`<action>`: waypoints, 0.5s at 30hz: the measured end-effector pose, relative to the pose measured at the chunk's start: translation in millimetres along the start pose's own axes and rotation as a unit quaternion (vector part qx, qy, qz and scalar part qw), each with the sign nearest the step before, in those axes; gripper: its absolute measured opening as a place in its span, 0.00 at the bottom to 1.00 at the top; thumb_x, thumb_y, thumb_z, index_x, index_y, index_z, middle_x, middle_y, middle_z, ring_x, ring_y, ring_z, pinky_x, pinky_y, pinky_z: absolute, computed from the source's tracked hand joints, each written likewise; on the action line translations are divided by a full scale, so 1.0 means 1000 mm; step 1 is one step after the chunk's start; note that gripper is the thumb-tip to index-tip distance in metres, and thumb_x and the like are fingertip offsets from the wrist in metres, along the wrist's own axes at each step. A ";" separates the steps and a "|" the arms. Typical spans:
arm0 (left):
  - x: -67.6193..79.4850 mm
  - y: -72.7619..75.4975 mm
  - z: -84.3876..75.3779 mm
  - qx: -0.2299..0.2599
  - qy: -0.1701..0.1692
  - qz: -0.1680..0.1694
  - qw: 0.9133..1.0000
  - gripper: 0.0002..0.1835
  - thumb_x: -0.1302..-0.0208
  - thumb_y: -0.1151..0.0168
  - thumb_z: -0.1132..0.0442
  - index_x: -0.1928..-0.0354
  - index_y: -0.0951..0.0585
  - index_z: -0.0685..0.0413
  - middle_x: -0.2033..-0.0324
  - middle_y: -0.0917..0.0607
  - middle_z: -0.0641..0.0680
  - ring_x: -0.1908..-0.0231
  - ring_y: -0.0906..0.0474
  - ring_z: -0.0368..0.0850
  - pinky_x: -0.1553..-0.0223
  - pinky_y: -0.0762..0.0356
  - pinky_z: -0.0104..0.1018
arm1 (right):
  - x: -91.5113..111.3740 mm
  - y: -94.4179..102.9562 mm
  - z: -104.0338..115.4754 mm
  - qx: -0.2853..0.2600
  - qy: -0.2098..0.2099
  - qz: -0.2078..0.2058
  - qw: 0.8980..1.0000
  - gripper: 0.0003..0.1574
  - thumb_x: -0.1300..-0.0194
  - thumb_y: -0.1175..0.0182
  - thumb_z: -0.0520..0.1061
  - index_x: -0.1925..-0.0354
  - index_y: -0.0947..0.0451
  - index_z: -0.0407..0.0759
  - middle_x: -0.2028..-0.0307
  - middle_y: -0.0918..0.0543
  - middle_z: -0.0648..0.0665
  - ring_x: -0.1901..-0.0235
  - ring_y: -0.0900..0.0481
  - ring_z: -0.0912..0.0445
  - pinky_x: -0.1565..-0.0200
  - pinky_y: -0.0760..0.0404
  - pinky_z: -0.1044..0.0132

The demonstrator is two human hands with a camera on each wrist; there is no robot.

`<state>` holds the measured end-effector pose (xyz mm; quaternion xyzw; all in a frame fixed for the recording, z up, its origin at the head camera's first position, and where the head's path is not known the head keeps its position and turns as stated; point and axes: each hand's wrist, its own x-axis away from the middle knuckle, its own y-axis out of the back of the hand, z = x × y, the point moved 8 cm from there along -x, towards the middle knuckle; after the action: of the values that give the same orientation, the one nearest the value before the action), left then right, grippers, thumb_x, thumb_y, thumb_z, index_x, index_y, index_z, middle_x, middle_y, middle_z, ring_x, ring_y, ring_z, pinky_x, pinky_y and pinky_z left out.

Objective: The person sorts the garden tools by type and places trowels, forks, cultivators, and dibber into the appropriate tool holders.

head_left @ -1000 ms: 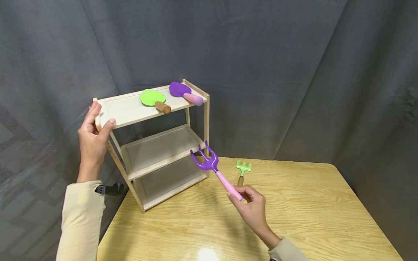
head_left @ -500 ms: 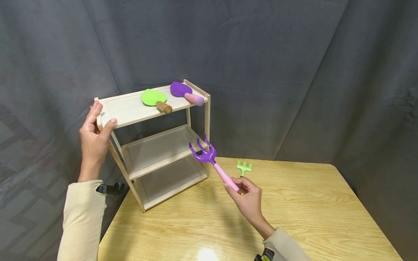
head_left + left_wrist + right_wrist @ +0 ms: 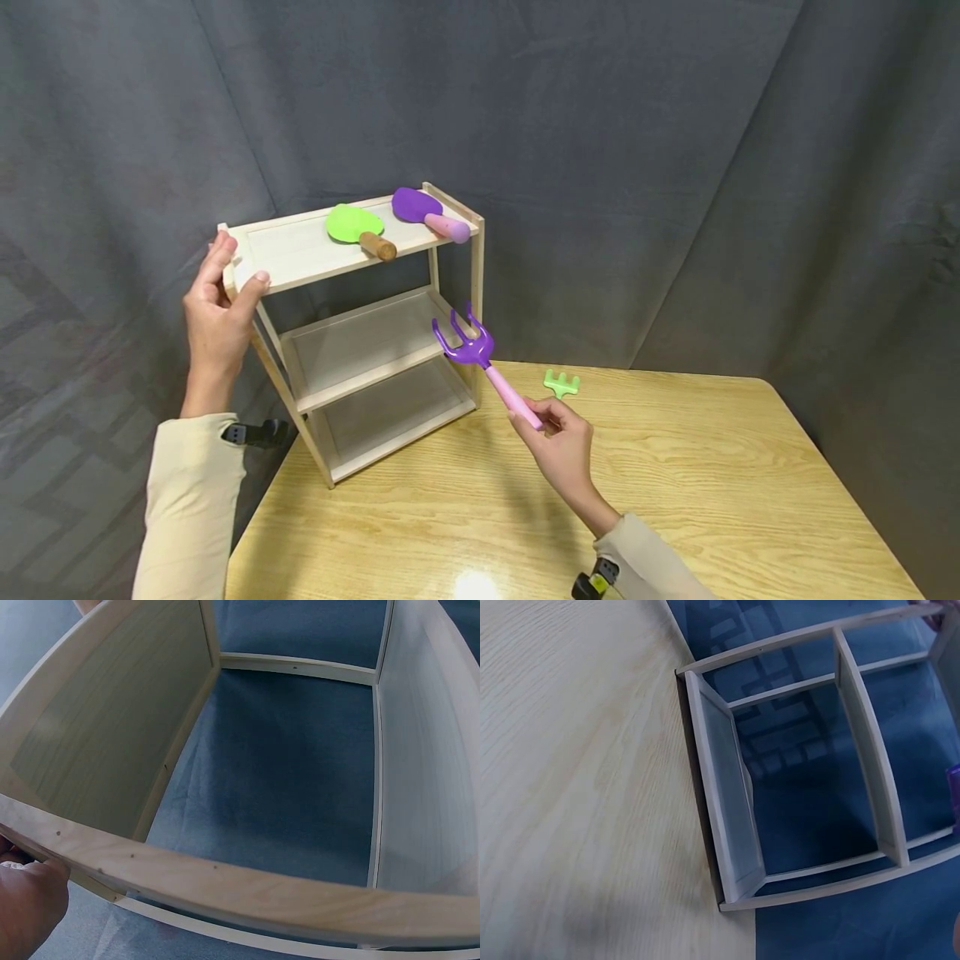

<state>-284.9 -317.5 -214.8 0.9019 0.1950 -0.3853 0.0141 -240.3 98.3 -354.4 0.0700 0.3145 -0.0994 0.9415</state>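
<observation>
My left hand (image 3: 216, 321) grips the left end of the top shelf of a small wooden three-tier rack (image 3: 382, 369), thumb in front and fingers over the end. In my right hand (image 3: 561, 446) I pinch the pink handle of a purple toy garden fork (image 3: 472, 350). Its three prongs point up and left, in front of the rack's right side in the head view. On the top shelf lie a green toy shovel (image 3: 354, 223) with a brown handle and a purple toy shovel (image 3: 416, 205) with a pink handle. The left wrist view shows the rack's side rail (image 3: 217, 870) beside my hand.
A green toy rake (image 3: 561, 383) lies on the wooden table (image 3: 712, 467) behind my right hand, its handle hidden. Dark grey curtains (image 3: 600, 167) hang behind and beside the table.
My right hand has moved up and slightly left with the purple fork, covering the green rake's handle. My left hand stays on the rack.
</observation>
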 end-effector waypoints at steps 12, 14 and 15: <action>0.000 0.000 0.002 0.000 -0.001 -0.002 1.000 0.35 0.47 0.36 0.74 0.35 0.33 0.72 0.29 0.39 0.62 0.29 0.48 0.46 0.33 0.48 0.29 | -0.011 -0.010 0.006 -0.002 0.007 -0.005 1.000 0.09 0.54 0.28 0.27 0.71 0.19 0.26 0.71 0.15 0.35 0.76 0.24 0.60 0.74 0.24 0.76; 0.000 0.000 0.001 0.001 -0.002 -0.004 1.000 0.35 0.47 0.36 0.74 0.35 0.33 0.72 0.29 0.39 0.62 0.29 0.48 0.45 0.34 0.48 0.29 | -0.012 -0.012 0.007 -0.001 0.011 -0.003 1.000 0.09 0.54 0.28 0.27 0.71 0.19 0.27 0.71 0.15 0.35 0.76 0.23 0.59 0.74 0.24 0.76; 0.000 0.000 0.000 0.001 -0.001 -0.004 1.000 0.35 0.47 0.36 0.74 0.35 0.33 0.72 0.29 0.39 0.62 0.29 0.48 0.45 0.34 0.47 0.29 | -0.012 -0.012 0.008 -0.001 0.012 -0.001 1.000 0.09 0.54 0.28 0.27 0.72 0.20 0.27 0.71 0.15 0.35 0.75 0.23 0.59 0.74 0.24 0.76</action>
<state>-285.2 -317.2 -215.1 0.9007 0.1982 -0.3865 0.0117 -247.8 86.5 -341.1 0.0705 0.3258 -0.0991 0.9376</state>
